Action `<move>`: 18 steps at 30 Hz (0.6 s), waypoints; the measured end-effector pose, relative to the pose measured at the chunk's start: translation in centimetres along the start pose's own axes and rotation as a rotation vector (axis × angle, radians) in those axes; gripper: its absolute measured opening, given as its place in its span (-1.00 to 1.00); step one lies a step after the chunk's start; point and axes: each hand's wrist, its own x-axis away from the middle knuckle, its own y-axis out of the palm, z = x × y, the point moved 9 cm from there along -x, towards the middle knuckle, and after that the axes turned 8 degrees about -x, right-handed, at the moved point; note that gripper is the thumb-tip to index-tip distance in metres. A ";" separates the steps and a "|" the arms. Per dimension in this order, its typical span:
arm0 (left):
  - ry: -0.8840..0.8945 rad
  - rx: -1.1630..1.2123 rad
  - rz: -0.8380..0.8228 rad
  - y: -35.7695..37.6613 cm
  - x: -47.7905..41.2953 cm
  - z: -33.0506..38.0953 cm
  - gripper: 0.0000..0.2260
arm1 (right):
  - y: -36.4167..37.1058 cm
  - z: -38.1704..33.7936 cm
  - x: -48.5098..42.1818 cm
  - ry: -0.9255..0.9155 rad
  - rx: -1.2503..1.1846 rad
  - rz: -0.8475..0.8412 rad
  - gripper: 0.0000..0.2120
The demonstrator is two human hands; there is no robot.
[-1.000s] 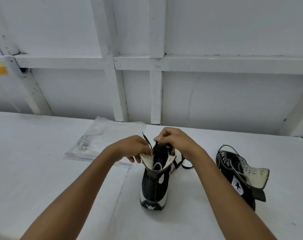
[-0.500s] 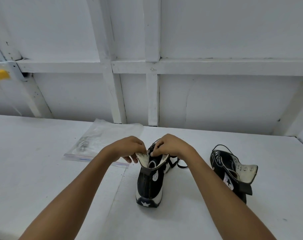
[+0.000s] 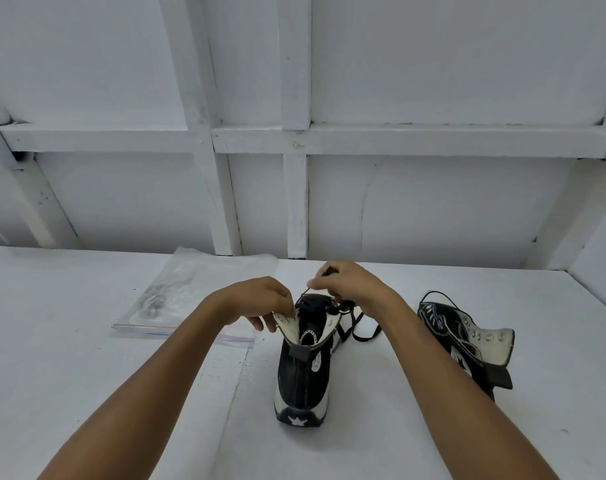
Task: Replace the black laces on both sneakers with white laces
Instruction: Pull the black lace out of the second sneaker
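Observation:
A black and white high-top sneaker (image 3: 303, 379) stands upright on the white table, heel toward me. My left hand (image 3: 260, 301) pinches the left eyelet flap of its collar. My right hand (image 3: 346, 284) is raised just above the collar and pinches a black lace (image 3: 358, 329), which runs down from the fingers and trails in a loop on the table to the sneaker's right. A second black sneaker (image 3: 464, 341) lies on its side at the right, its white-lined collar folded open, a thin black lace still on it.
A clear zip bag (image 3: 194, 299) with pale contents lies flat on the table behind my left hand. A white panelled wall (image 3: 294, 188) with beams rises at the table's back edge. The table (image 3: 69, 358) stretches left and right.
My right hand has lifted up and to the right from the collar, drawing the black lace with it. My left hand keeps its hold on the flap. The view has shifted slightly.

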 end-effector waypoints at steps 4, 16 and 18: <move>0.023 -0.025 -0.029 0.0 -0.4 0.1 -0.88 | 1.5 1.0 0.2 0.076 0.338 -0.158 -0.79; 0.084 -0.087 -0.090 0.0 -1.0 0.5 -0.86 | -4.0 -0.1 1.3 -0.051 -0.334 0.363 -0.95; 0.092 -0.096 -0.097 0.0 -1.1 0.6 -0.87 | -5.5 0.1 1.8 -0.077 -0.350 0.484 -0.96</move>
